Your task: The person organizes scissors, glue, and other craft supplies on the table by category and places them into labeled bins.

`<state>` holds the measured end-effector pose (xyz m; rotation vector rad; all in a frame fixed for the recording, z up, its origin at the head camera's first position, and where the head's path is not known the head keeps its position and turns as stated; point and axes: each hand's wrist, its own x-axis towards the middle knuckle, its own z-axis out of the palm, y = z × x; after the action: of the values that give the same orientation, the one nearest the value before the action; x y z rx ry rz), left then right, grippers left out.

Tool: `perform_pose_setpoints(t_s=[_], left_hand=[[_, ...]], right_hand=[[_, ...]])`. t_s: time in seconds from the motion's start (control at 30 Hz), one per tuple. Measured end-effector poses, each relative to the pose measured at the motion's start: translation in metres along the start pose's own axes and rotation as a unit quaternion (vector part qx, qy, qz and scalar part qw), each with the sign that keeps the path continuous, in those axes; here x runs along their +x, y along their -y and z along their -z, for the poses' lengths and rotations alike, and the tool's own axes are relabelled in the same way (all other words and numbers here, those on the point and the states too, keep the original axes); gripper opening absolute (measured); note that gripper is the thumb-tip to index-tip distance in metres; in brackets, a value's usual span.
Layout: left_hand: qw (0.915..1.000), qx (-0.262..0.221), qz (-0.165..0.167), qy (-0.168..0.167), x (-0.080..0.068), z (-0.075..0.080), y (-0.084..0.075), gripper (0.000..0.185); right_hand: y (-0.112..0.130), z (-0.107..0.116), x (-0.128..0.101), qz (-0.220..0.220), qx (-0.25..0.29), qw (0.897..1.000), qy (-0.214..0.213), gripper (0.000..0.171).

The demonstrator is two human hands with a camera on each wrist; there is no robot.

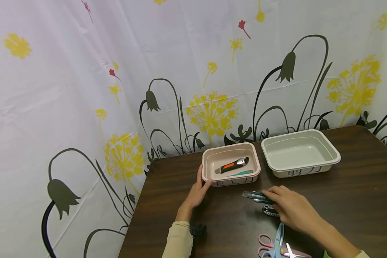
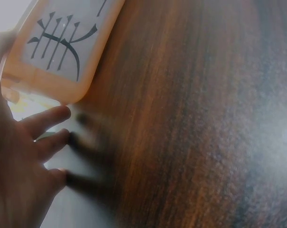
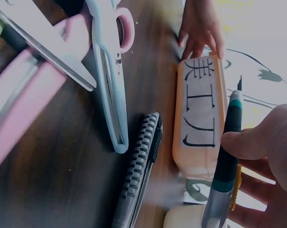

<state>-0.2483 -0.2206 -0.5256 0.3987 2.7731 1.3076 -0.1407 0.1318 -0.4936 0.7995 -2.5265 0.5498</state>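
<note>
Right wrist view: a slim craft knife (image 3: pixel 223 173), dark green along its grip with a clear rear part and a narrow dark tip, is held above the counter (image 1: pixel 167 193). The right hand (image 1: pixel 293 208) pinches it, thumb pressed on the grip and fingers behind. A yellow piece shows behind it; whether it belongs to the knife I cannot tell. I judge it light and stiff, its smooth barrel apt to roll or slip, its tip possibly sharp and brittle; mid-grip, well back from that tip, is the place to hold it.

Below the right hand lies a black cutter (image 1: pixel 271 210) with a ridged body. Closer to the person are blue scissors (image 1: pixel 280 236) and pink scissors (image 1: pixel 266 243), crowded together.

Beyond the knife stands a pink box (image 1: pixel 235 181), holding an orange-and-black cutter (image 1: pixel 231 166) and a teal tool (image 1: pixel 243 173). The left hand (image 1: pixel 196 195) touches its near left corner, thumb and fingers spread. Right of it stands a pale box (image 1: pixel 313 170), before a flowered curtain (image 1: pixel 180 53).
</note>
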Motion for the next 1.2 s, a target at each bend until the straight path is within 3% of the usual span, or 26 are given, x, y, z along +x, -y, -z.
perform_pose_setpoints(t_s=[0.37,0.7,0.87,1.2], left_hand=[[1.0000,-0.002,0.004,0.003,-0.003,0.000,-0.001,0.078],[1.0000,-0.003,0.001,-0.001,-0.001,0.001,-0.001,0.078],[1.0000,-0.004,0.002,-0.006,-0.001,0.002,-0.001,0.078],[1.0000,-0.001,0.005,-0.007,0.001,-0.002,-0.003,0.078]], right_hand=[[-0.008,-0.015,0.030,0.037,-0.005,0.999,-0.036,0.046],[-0.012,-0.028,0.057,0.036,-0.025,0.998,-0.045,0.045],[-0.012,-0.035,0.072,0.033,-0.031,0.999,-0.024,0.043],[-0.013,-0.038,0.089,0.043,-0.053,0.997,0.020,0.054]])
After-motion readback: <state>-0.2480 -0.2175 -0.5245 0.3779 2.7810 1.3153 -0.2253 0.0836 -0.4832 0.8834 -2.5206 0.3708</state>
